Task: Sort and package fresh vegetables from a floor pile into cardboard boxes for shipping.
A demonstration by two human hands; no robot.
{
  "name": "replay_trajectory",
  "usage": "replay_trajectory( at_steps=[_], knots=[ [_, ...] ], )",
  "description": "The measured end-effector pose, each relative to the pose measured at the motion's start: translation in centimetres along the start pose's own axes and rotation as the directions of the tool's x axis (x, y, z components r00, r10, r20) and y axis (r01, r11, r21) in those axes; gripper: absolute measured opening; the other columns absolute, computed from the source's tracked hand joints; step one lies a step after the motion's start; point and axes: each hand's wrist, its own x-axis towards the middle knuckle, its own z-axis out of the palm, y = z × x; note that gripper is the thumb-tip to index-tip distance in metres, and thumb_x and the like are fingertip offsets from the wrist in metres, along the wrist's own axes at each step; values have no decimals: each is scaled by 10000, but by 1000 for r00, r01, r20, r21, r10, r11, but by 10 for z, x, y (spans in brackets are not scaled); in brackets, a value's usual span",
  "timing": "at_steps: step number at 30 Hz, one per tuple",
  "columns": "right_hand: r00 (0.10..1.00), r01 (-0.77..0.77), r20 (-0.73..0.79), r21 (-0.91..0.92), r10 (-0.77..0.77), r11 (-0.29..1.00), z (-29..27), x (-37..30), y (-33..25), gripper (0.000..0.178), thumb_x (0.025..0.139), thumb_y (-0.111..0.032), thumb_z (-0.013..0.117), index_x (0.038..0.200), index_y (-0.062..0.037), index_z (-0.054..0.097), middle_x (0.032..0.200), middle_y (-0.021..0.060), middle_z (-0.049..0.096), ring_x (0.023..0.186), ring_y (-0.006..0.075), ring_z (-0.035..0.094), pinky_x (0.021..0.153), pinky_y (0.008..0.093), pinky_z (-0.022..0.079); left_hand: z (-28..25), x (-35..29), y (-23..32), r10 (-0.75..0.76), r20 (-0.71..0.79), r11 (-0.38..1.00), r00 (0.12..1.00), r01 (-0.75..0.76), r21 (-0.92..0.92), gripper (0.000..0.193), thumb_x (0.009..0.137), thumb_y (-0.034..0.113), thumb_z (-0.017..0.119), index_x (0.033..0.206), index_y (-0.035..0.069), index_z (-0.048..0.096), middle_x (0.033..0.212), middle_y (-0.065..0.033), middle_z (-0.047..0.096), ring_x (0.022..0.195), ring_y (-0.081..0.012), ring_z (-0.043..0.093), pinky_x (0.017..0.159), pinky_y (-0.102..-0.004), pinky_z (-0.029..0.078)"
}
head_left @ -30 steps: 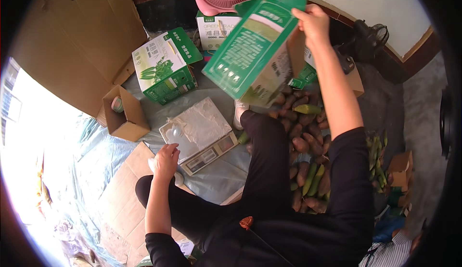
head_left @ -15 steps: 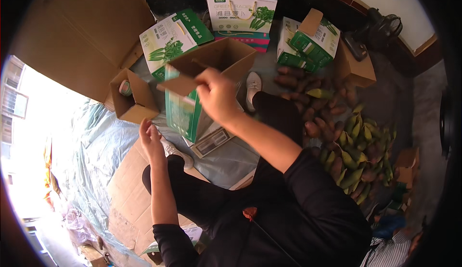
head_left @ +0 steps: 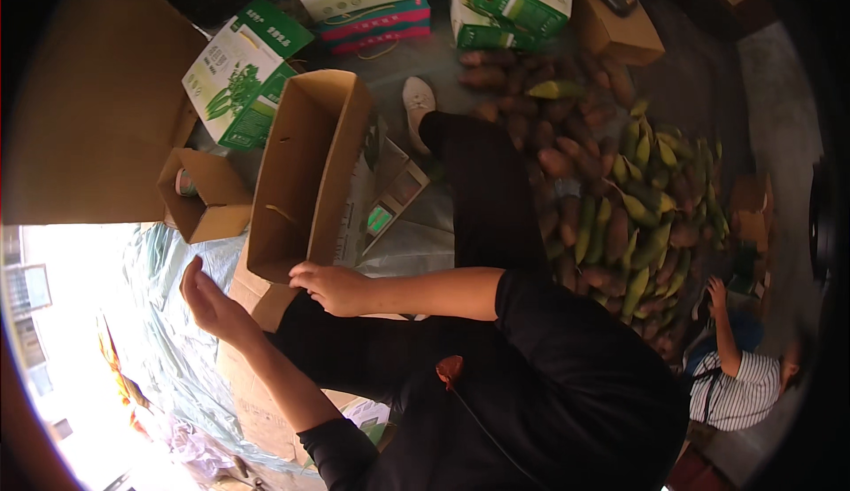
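Steady Hand on an Open Carton

A seated worker in black grips the near end of an open carton's rim with the right hand (head_left: 332,288), fingers curled at the cardboard edge, while the left hand (head_left: 215,307) hangs free beside the carton's near left corner, palm raised and holding nothing. The tall, narrow open carton (head_left: 334,168) stands mouth up over the left part of a flat scale (head_left: 395,201), leaving the scale's right corner and its green-lit display (head_left: 379,219) uncovered. Its base is hidden, so whether it sits fully on the scale is hard to say.

Good handling here would likely mean keeping the walls upright, squaring the base within the scale's edges and spreading light pressure between both end corners; leaning on one could tip the carton. A small carton (head_left: 205,194) sits just off its left wall. Reddish produce (head_left: 531,128) and green produce (head_left: 651,203) lie heaped on the floor to the right, beyond the worker's knee.
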Motion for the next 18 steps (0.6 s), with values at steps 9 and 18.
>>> replay_trajectory(
  at_steps=[9, 18],
  knots=[
    [940, 287, 270, -300, -207, 910, 3, -11, -9, 476, 735, -24, 592, 1198, -10, 484, 1264, 173, 460, 1111, 324, 502, 914, 398, 452, 80, -36, -1, 4, 704, 951, 710, -220, 217, 575, 791, 133, 649, 1315, 46, 429, 1244, -194, 511, 1145, -335, 505, 943, -411, 404],
    [965, 22, 261, -96, 4, 995, -158, -78, -89, 301, 805, -173, 594, 1089, -75, 590, 882, 147, 637, 851, 295, 626, 732, 399, 478, 114, -60, -48, -86, 868, 970, 489, -159, 186, 442, 748, 105, 634, 1164, 2, 521, 1023, -239, 602, 969, -382, 583, 811, -404, 469]
  ],
)
